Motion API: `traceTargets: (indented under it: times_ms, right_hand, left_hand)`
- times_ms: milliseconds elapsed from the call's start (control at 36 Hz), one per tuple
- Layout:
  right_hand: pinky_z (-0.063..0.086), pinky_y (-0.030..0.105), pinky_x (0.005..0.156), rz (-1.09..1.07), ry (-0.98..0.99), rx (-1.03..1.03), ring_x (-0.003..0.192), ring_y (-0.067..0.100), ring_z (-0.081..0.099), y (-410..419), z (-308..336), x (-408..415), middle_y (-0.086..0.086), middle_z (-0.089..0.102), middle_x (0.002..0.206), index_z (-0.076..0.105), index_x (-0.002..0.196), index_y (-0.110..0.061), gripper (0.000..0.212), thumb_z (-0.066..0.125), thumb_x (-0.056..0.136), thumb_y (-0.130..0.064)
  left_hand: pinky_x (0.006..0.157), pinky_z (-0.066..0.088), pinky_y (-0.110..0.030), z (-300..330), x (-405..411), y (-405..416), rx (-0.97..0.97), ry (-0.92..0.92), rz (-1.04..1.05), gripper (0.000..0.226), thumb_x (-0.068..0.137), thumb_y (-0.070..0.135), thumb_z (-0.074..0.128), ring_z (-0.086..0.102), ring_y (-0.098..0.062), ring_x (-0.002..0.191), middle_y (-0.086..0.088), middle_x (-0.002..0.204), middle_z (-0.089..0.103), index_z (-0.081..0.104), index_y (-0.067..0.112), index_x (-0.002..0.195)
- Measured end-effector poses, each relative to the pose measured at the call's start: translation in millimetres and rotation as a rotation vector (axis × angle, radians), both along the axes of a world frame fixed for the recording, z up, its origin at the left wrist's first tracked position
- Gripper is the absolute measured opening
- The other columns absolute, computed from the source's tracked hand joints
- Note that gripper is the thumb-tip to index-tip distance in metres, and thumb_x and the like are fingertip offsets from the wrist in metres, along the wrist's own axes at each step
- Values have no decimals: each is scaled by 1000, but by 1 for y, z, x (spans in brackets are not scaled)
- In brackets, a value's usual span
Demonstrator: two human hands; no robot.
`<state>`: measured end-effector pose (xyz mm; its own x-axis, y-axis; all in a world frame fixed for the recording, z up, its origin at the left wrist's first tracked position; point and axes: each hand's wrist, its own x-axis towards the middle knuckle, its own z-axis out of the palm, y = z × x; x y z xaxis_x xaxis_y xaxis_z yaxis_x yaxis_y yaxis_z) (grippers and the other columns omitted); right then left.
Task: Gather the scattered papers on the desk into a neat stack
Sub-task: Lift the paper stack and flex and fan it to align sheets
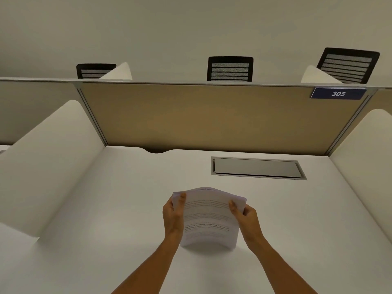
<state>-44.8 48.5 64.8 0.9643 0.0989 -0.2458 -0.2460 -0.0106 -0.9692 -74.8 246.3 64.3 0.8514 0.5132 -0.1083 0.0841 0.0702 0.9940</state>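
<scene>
Stack of papers [209, 217] held upright between both hands, its lower edge on the desk [106, 209], nearer the viewer than the recessed cable hatch [257, 168]. Left hand [173, 215] grips the stack's left edge, thumb on the printed face; right hand [246, 217] grips the right edge likewise. The sheets bow slightly between the hands.

A tan partition [212, 115] backs the white desk [106, 209], three mesh chairs [230, 68] apparently beyond it.
</scene>
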Motion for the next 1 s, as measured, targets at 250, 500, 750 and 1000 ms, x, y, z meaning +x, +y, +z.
traceTargets:
  times_ms: [250,500,750,1000]
  right_hand:
    - [56,26,64,41,-28,-66,80,22,69,-4,-6,1,6,76,89,73,99,-12,32,64,90,-42]
    - [44,20,57,-92,-155,29,59,5,56,9,17,1,-4,60,66,59,70,-6,44,55,87,-46]
    - [41,32,61,-177,-106,-26,63,18,53,18,18,3,-8,58,55,52,51,-28,37,55,82,-48]
    - [41,32,61,-172,-87,-53,64,18,52,13,16,4,2,58,64,50,70,2,59,53,82,-56]
  left_hand:
    - [56,50,-28,1,3,-3,55,59,101,57,79,65,47,66,-23,68,-8,75,69,64,11,84]
    - [55,46,-30,-4,5,0,136,24,123,46,86,53,43,61,-22,65,-10,69,62,57,12,72]
    - [54,42,-30,0,7,2,138,-10,111,32,85,40,46,55,-18,61,4,56,54,49,19,61]
    - [52,42,-24,2,1,-2,171,-69,83,34,90,47,43,51,-11,57,11,56,50,47,28,62]
